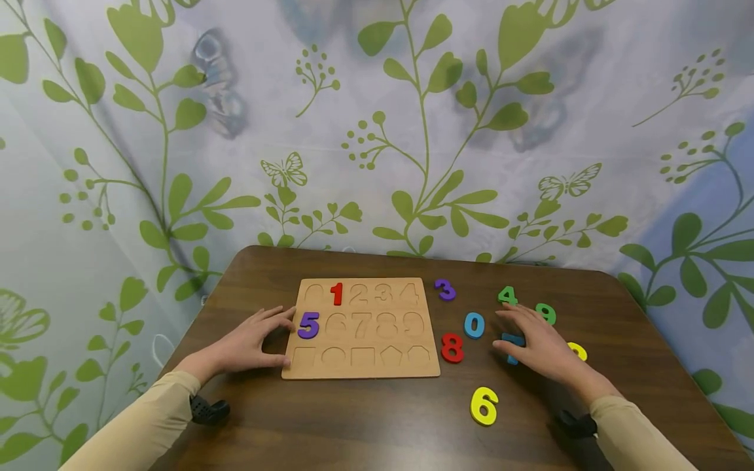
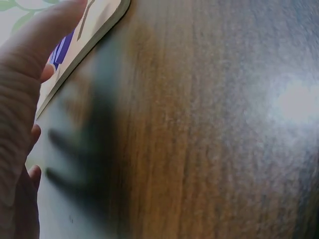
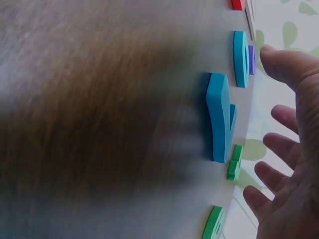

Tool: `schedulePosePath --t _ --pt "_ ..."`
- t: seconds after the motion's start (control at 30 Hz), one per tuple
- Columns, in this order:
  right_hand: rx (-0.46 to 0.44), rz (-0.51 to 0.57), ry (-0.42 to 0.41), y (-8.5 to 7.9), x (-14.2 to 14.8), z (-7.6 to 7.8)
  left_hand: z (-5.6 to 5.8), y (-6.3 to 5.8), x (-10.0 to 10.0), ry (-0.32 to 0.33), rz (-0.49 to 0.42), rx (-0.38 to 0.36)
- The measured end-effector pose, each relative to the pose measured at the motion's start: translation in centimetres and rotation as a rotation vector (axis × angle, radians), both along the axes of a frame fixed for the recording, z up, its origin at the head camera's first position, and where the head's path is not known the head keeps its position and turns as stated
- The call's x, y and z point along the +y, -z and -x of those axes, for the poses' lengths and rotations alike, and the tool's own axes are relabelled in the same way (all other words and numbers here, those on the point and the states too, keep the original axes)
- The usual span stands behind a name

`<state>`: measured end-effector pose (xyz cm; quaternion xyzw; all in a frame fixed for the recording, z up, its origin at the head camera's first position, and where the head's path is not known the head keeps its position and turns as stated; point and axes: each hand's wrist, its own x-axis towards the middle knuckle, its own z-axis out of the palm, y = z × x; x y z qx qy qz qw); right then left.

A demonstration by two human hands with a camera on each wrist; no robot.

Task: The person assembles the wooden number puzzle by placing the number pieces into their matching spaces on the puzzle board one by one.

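A wooden number puzzle board [image 1: 368, 379] lies on the table, with the red 1 [image 1: 337, 294] and purple 5 [image 1: 309, 325] on it. My left hand [image 1: 253, 341] is at the board's left edge, thumb and fingers spread; whether they touch it I cannot tell. Over the blue 7 [image 3: 218, 117] hovers my right hand [image 1: 542, 343], fingers apart and holding nothing; it partly hides that piece in the head view. Near it lie the blue 0 [image 1: 474, 325], the green 4 [image 1: 507, 295] and the green 9 [image 1: 546, 313].
Also right of the board are a purple 3 [image 1: 445, 290], a red 8 [image 1: 452, 348] and a yellow 6 [image 1: 484, 406]. A yellow piece [image 1: 578, 351] shows partly behind the right wrist. The brown table [image 1: 353, 425] meets a leaf-patterned curtain [image 1: 377, 163] at the back.
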<state>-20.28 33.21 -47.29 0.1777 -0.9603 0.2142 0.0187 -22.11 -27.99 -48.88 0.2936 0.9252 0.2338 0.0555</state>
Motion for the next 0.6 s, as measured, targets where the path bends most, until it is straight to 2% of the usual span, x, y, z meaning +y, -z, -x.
schedulePosePath --t 0.27,0.6 --pt "-0.06 0.061 0.014 -0.04 -0.5 0.27 -0.01 0.18 0.07 0.019 -0.003 -0.016" --pt "-0.11 0.065 0.046 0.52 -1.09 0.94 -0.26 0.32 0.28 0.018 0.009 -0.008"
